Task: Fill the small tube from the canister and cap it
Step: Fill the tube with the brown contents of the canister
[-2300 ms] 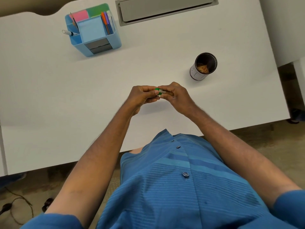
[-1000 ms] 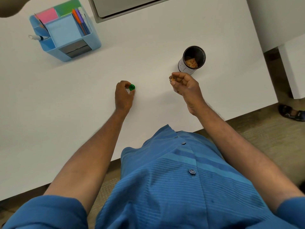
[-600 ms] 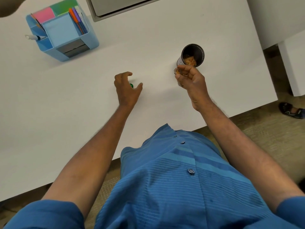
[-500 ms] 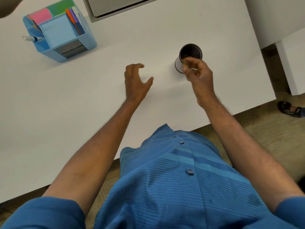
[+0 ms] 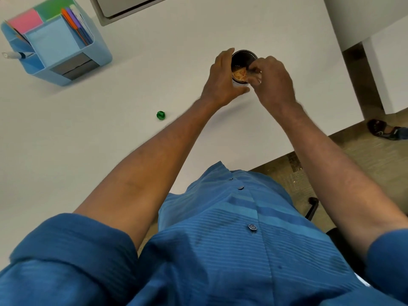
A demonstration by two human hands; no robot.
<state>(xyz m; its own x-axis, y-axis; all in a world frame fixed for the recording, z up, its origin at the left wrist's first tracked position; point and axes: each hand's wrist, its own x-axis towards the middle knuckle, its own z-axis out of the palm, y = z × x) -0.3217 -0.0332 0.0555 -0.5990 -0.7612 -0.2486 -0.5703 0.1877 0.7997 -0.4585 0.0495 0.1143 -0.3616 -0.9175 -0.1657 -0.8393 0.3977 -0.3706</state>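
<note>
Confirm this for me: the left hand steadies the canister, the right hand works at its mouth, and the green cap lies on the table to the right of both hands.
One detail is off. The head view shows the green cap lying on the table to the left of both hands, not the right. The rest holds: the left hand steadies the canister, and the right hand works at its mouth.

This looks like an office. A broad white tabletop [image 5: 154, 62] carries a blue desk organiser [image 5: 55, 44] far left of the fingers [image 5: 223, 60], stocked with coloured sticky notes [image 5: 26, 21], pens [image 5: 75, 25] and a marker [image 5: 15, 55]. A grey cable-tray flap [image 5: 132, 5] is set into the tabletop beyond them, and carpet [image 5: 364, 164] covers the floor.
</note>
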